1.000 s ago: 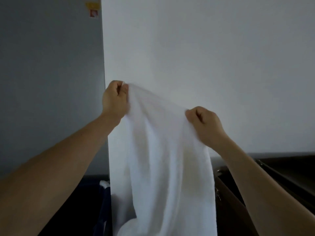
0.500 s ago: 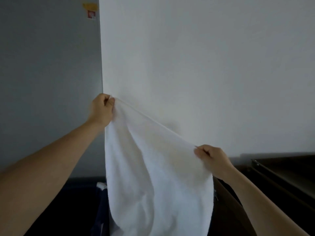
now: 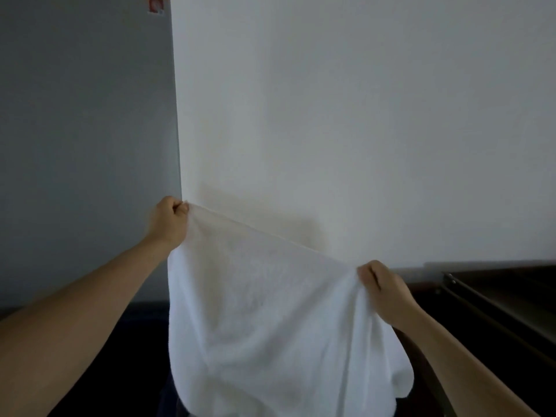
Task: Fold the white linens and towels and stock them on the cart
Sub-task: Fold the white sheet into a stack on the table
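Your two bare forearms reach in from the lower corners. Your left hand (image 3: 170,224) is the higher one, its fingers curled into a tight fist that pinches the top left corner of the soft white terry-cloth towel (image 3: 270,326). Your right hand (image 3: 385,291) is lower and further right, its fingers curled over and gripping the other end of the same top edge. That edge runs taut between the two hands, sloping down from left to right. The rest of the towel hangs in the air between your arms in loose folds, and its lower part runs out of view at the bottom. Just behind your right wrist stands the dark brown cart (image 3: 496,296) with a flat top shelf; you cannot tell whether the hanging cloth touches it. Beyond that rises a plain white wall (image 3: 361,115), with a flat grey panel (image 3: 84,115) on its left. A small red and yellow sticker (image 3: 155,4) sits at the panel's top edge.
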`<state>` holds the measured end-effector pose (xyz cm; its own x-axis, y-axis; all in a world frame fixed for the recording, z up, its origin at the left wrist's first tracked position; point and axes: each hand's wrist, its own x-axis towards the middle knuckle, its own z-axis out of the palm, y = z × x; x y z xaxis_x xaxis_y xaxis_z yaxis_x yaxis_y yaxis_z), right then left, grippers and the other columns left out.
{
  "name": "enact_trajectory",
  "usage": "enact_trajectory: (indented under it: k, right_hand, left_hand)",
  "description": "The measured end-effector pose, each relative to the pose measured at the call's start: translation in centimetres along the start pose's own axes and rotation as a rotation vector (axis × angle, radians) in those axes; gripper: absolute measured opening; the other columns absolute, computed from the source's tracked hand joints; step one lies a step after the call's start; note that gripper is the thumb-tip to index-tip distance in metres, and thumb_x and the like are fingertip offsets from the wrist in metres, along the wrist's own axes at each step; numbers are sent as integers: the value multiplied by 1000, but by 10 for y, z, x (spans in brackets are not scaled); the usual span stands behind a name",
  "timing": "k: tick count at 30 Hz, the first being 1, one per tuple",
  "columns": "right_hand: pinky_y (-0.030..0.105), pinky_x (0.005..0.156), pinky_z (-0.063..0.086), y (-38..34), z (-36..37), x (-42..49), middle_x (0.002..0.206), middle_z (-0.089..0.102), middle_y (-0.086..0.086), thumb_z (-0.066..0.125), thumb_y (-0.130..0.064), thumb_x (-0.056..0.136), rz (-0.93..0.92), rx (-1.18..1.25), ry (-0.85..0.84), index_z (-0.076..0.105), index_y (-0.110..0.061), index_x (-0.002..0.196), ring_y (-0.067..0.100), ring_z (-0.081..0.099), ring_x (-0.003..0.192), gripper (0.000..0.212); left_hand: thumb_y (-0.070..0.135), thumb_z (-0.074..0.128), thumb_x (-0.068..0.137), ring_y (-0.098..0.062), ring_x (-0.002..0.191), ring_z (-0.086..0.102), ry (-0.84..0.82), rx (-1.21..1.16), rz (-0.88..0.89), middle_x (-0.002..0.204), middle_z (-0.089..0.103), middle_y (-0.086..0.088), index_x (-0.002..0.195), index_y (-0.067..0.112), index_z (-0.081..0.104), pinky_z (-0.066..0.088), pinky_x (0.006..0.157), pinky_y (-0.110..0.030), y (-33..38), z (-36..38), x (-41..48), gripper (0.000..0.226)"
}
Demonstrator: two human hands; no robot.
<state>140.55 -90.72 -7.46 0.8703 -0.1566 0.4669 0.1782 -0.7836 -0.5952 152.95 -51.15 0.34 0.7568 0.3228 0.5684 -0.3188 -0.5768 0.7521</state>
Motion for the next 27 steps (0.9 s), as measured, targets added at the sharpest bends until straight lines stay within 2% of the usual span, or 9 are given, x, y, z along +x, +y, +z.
enact_trajectory:
  k: [7, 9, 11, 12, 15, 17, 21, 24, 27]
  right_hand:
    - [11, 53, 34, -17, -8, 13, 75, 62, -13, 53, -26, 99, -3, 30, 71, 56, -28, 76, 3, 56, 70, 23]
    - [8, 57, 40, -29, -6, 14, 78, 65, -13, 55, -23, 98, -44, 92, 47, 58, -33, 88, 1, 59, 72, 14]
    - [4, 64, 40, -45, -4, 15, 76, 64, -10, 55, -18, 97, -117, 120, 28, 57, -37, 102, -4, 58, 75, 20]
    - [3, 65, 40, -53, -3, 15, 74, 63, -10, 55, -18, 97, -147, 127, 13, 56, -39, 106, -5, 57, 76, 24]
    - [4, 64, 40, -75, -2, 14, 78, 62, -17, 54, -20, 97, -219, 156, -6, 54, -44, 105, -3, 58, 75, 25]
    - [7, 60, 41, -84, 2, 12, 71, 62, -10, 56, -19, 95, -276, 155, -7, 52, -43, 92, -1, 56, 68, 24]
    - [14, 54, 39, -92, 8, 4, 59, 49, -8, 61, -16, 94, -379, 134, -55, 43, -31, 81, 4, 48, 57, 27]
    - [15, 53, 36, -89, 9, 1, 58, 45, -9, 63, -14, 94, -374, 129, -77, 42, -26, 80, 5, 45, 54, 28]
    - [13, 54, 37, -90, 10, -3, 60, 47, -11, 64, -12, 93, -353, 122, -94, 41, -29, 77, 2, 45, 56, 32]
  left_hand:
    - [14, 46, 101, -36, 84, 55, -78, 76, -46, 88, 58, -17, 87, 4, 50, 36, 69, -34, 12, 13, -22, 18]
    - [11, 46, 99, -41, 94, 59, -172, 78, 15, 94, 62, -20, 111, 5, 53, 44, 77, -38, 30, 18, -37, 16]
    - [11, 44, 98, -40, 97, 61, -287, 72, 111, 100, 65, -24, 141, 18, 42, 47, 88, -38, 50, 24, -56, 43]
    - [10, 43, 98, -39, 98, 61, -334, 66, 167, 102, 66, -24, 145, 24, 40, 46, 90, -37, 59, 27, -65, 49]
    - [5, 42, 97, -24, 117, 59, -465, -7, 298, 125, 66, -8, 137, 24, 56, 39, 96, -16, 88, 37, -94, 46]
    - [3, 42, 97, -11, 119, 58, -614, -43, 326, 126, 66, 5, 124, 22, 67, 34, 91, -1, 101, 44, -115, 42]
    - [2, 38, 96, -5, 111, 60, -774, -98, 273, 121, 68, 8, 121, 24, 70, 42, 92, -10, 106, 50, -139, 46]
    - [3, 38, 95, 1, 107, 59, -879, -101, 281, 120, 68, 12, 126, 29, 66, 40, 83, 1, 100, 50, -146, 49]
    - [10, 45, 94, 8, 95, 61, -936, -131, 241, 109, 69, 20, 124, 34, 67, 43, 77, -1, 94, 48, -148, 44]
